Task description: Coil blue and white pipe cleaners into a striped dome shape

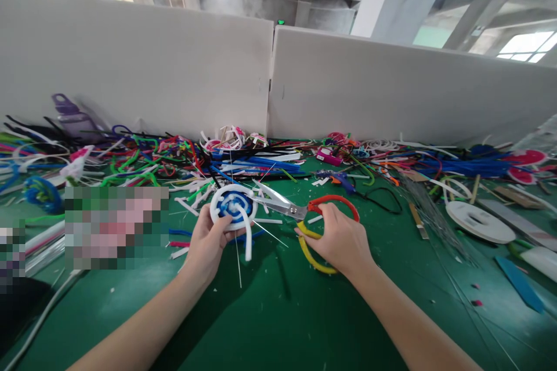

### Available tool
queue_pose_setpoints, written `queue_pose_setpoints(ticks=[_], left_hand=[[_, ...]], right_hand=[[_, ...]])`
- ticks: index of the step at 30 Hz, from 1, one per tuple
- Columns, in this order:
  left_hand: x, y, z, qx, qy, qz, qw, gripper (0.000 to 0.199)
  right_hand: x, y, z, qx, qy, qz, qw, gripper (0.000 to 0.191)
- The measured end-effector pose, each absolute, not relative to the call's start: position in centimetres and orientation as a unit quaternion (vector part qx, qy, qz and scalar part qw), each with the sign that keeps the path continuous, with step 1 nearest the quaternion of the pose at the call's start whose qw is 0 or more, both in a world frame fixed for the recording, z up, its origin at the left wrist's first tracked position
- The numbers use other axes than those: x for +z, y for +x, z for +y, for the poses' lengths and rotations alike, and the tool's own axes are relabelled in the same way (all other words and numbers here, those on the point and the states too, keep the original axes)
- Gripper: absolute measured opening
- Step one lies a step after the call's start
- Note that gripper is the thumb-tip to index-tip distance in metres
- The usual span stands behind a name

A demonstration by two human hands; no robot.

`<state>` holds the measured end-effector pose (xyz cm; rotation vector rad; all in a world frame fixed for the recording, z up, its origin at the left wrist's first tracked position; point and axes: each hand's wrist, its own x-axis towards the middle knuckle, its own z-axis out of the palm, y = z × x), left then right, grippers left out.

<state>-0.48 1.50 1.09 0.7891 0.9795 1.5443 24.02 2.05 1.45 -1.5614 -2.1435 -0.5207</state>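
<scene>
Between the thumb and fingers of my left hand (209, 236) is a round blue and white coil of fuzzy pipe cleaner (235, 207), rimmed in white. One white end hangs from its middle, and thin wires stick out around it. My right hand (342, 237) grips scissors (287, 207) by their handles, one red and one yellow. The scissor blades are parted and point left, with their tips at the coil's right rim. Whether a blade touches the rim I cannot tell. Some fingers of my left hand are hidden behind the coil.
Loose colored pipe cleaners (261, 163) lie heaped along the white partition (143, 64). A blue glue gun (342, 180) with a black cord rests behind the scissors. At right are a white spool (481, 222) and a blue strip (520, 284); at left, a purple bottle (73, 116).
</scene>
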Motion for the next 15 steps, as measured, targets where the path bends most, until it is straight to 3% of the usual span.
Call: queue_pose_setpoints(ticks=[15], left_hand=[[1.2,1.2,0.1,0.616,0.354,0.408,0.573,0.035]], right_hand=[[1.2,23.0,1.9,-0.184,-0.556,-0.779,0.225,0.055]])
